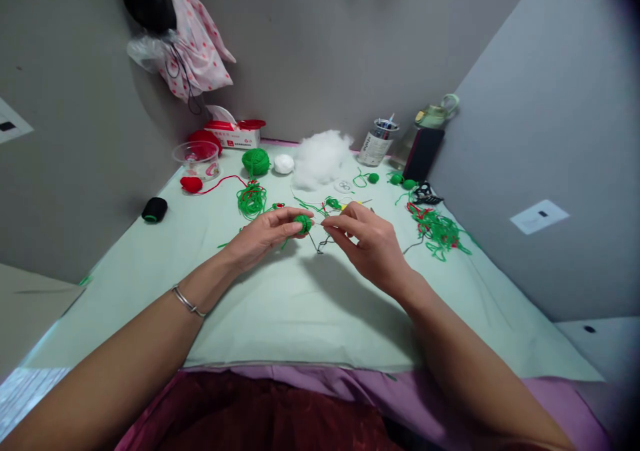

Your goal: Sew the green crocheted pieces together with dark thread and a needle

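Note:
Over the middle of the table, my left hand (270,232) holds a small green crocheted ball (303,223) between thumb and fingers. My right hand (367,241) is closed in a pinch just right of it, on a thin needle (318,223) that points at the ball. Its fine detail is too small to make out. A dark thread (320,247) dangles in a loop below, between the two hands. Behind them lie green yarn strands (330,203), partly covered by my right hand.
White stuffing (323,159) and a green yarn ball (256,162) sit at the back. Tangled green yarn (440,231) lies right, near a phone (423,154). A clear tub (197,161), a red heart-shaped piece (191,184) and black thread spool (155,209) are left.

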Action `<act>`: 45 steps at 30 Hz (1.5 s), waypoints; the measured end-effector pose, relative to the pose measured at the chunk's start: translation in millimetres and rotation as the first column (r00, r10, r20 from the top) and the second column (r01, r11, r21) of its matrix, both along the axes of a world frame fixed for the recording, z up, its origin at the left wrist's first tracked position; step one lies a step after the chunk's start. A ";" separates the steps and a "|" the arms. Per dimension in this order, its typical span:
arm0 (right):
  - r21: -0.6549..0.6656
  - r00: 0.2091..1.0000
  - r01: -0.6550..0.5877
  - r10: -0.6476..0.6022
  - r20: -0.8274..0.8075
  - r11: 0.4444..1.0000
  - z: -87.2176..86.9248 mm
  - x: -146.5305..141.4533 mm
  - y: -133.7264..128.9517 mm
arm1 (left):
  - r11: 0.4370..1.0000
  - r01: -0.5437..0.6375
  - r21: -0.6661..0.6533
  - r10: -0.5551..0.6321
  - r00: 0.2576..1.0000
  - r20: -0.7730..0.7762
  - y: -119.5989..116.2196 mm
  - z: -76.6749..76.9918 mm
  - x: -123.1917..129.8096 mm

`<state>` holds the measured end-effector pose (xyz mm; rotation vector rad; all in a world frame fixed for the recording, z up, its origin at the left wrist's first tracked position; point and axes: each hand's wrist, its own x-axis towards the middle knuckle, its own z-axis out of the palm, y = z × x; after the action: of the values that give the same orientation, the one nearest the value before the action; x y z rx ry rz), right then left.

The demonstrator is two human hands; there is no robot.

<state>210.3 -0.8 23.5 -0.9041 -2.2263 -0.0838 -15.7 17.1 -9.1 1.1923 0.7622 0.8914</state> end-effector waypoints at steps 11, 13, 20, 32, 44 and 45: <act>-0.008 0.999 -0.003 0.004 0.052 1.000 0.1 -2.0 -1.8 | 1.000 -0.005 0.021 0.006 0.998 -0.062 -0.3 0.7 1.5; -0.010 0.998 -0.003 0.004 0.057 1.000 1.1 -2.2 -2.4 | 0.999 -0.013 0.029 0.015 0.998 -0.069 -0.4 0.3 1.3; -0.039 0.997 -0.007 0.010 0.072 0.999 1.6 -2.2 -3.0 | 0.999 -0.023 0.034 0.026 0.996 -0.083 -1.0 0.8 1.2; -0.369 0.981 -0.121 0.055 -0.185 0.921 -9.5 -7.8 2.3 | 0.998 -0.029 0.054 0.029 1.000 0.010 -2.3 0.3 4.1; -0.436 0.955 -0.073 -0.064 -0.290 0.897 -22.9 -15.7 6.0 | 0.982 -0.115 0.148 0.118 0.993 -0.014 -1.9 -10.5 8.5; -0.430 0.958 -0.058 -0.072 -0.279 0.901 -24.0 -15.8 6.0 | 0.980 -0.126 0.155 0.131 0.991 -0.022 -2.5 -10.7 9.9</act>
<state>194.5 5.2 -0.4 -1.0812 -1.9934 0.5343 -5.9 14.6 -19.8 1.3063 0.8149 1.0558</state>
